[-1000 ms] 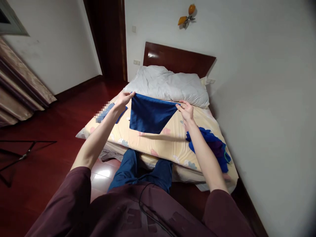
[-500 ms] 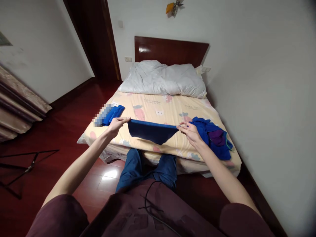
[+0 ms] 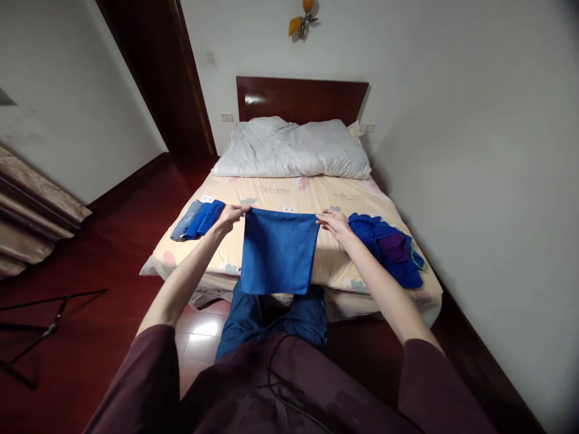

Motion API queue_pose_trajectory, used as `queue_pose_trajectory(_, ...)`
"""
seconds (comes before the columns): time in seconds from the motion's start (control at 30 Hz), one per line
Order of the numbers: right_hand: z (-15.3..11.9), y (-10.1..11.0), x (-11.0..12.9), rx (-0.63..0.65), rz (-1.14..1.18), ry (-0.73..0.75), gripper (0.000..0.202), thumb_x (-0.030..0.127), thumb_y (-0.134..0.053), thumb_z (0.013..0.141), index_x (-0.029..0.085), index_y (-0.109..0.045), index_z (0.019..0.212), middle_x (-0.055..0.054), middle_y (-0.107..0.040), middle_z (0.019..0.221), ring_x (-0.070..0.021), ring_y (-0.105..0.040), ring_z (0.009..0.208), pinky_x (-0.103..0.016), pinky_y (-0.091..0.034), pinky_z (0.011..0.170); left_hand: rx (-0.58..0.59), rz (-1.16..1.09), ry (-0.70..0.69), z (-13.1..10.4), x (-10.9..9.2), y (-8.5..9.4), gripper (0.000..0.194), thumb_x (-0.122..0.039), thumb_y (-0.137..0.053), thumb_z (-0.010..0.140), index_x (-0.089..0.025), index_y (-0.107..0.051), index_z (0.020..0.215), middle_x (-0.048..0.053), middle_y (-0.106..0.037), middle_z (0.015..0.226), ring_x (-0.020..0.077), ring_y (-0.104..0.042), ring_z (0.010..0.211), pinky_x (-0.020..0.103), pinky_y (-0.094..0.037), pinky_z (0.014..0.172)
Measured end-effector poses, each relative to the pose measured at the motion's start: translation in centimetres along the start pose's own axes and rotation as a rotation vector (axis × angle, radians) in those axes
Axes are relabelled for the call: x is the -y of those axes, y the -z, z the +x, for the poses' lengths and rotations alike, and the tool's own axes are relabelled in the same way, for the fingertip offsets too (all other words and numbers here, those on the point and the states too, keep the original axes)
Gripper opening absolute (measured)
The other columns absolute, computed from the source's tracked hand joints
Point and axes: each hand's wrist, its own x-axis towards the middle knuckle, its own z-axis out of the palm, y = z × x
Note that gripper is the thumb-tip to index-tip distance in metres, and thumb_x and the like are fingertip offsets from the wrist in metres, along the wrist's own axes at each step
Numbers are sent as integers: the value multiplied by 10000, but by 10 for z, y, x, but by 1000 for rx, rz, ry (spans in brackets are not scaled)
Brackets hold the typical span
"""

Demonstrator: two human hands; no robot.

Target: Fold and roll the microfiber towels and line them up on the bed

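A square blue cloth (image 3: pixel 279 253) hangs spread between my two hands, above the front edge of the bed (image 3: pixel 294 191). My left hand (image 3: pixel 233 216) pinches its upper left corner. The upper right corner is pinched in my right hand (image 3: pixel 333 222), some of whose fingers stick out. Left of my left hand lie rolled or folded cloths (image 3: pixel 204 220), blue and grey-blue, side by side on the sheet. Beyond my right hand sits a crumpled heap of blue cloths (image 3: pixel 373 235) with a purple cloth (image 3: pixel 393 248) on it.
A grey-white quilt (image 3: pixel 294 147) lies at the far end against the dark wooden headboard (image 3: pixel 303 96). To the left are black stand legs (image 3: pixel 54 319) on the red floor and a curtain (image 3: pixel 36 211). A white wall (image 3: pixel 488 181) runs close along the right.
The blue cloth, tilted away and seen as a shallow dark strip before, now hangs down as a full square. Both hands have moved slightly up and closer together.
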Motion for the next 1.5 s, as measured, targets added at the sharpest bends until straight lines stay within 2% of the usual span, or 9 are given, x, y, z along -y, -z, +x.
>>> queue_pose_trajectory(0.17, 47, -17, 18, -31, 78, 283, 420, 250, -924, 677, 206, -559, 879, 30, -691, 706, -123, -707, 655, -191, -556, 602, -99, -106, -293, 57, -31, -14, 515, -617, -881, 636, -137, -747, 767, 80, -702, 804, 234, -620, 895, 340, -473, 823)
queue_pose_trajectory(0.3, 60, -9, 5, -24, 111, 476, 465, 398, -916, 651, 220, -560, 891, 24, -694, 766, -141, -713, 719, -264, -597, 722, -141, -43, -562, 62, -15, -5, 552, -670, -799, 717, -142, -762, 875, 108, -689, 1111, 220, -616, 980, 317, -486, 816)
queue_pose_trajectory(0.43, 55, 7, -58, -16, 37, 487, 501, 488, -899, 626, 218, -576, 897, 4, -690, 796, -158, -701, 747, -296, -585, 765, -109, 87, -575, 40, 57, -2, 471, -609, -751, 778, -152, -756, 889, 112, -651, 1128, 210, -620, 1003, 287, -495, 773)
queue_pose_trajectory(0.5, 45, 12, -106, -16, -9, 405, 507, 508, -896, 601, 209, -590, 872, -7, -685, 789, -163, -689, 740, -293, -571, 744, -99, 149, -447, 22, 108, -9, 418, -563, -724, 793, -150, -744, 854, 112, -667, 1086, 210, -626, 983, 287, -499, 774)
queue_pose_trajectory(0.63, 14, 10, -207, -94, -54, 74, 523, 541, -906, 490, 208, -588, 737, -6, -666, 682, -162, -653, 670, -264, -530, 633, -33, 331, 12, -16, 205, -34, 294, -466, -706, 786, -176, -734, 750, 77, -712, 849, 210, -643, 851, 288, -491, 725)
queue_pose_trajectory(0.8, -12, 5, -281, -170, -71, -105, 545, 554, -900, 452, 211, -563, 706, 22, -609, 545, -140, -574, 484, -242, -458, 471, 17, 375, 179, -42, 270, -56, 293, -453, -697, 763, -194, -703, 628, 17, -606, 557, 189, -614, 626, 282, -439, 618)
queue_pose_trajectory(1.07, -10, 24, -295, -250, -116, -189, 541, 470, -912, 495, 209, -564, 816, 67, -599, 574, -67, -440, 391, -193, -347, 378, 45, 379, 207, -36, 292, -49, 359, -475, -599, 777, -152, -754, 751, 52, -713, 693, 214, -673, 735, 276, -459, 674)
queue_pose_trajectory(1.33, -36, 46, -292, -210, -230, -331, 453, 312, -931, 484, 216, -561, 728, 82, -554, 485, -66, -404, 348, -179, -308, 334, 135, 417, 261, -69, 291, -30, 283, -460, -731, 721, -186, -787, 767, 71, -775, 800, 296, -732, 956, 313, -512, 783)
queue_pose_trajectory(1.5, -27, 45, -279, -152, -269, -365, 395, 279, -915, 505, 214, -591, 722, 89, -504, 440, -72, -398, 355, -176, -278, 345, 191, 393, 298, -57, 282, -33, 286, -456, -763, 713, -176, -797, 767, 82, -789, 825, 289, -734, 987, 311, -535, 805)
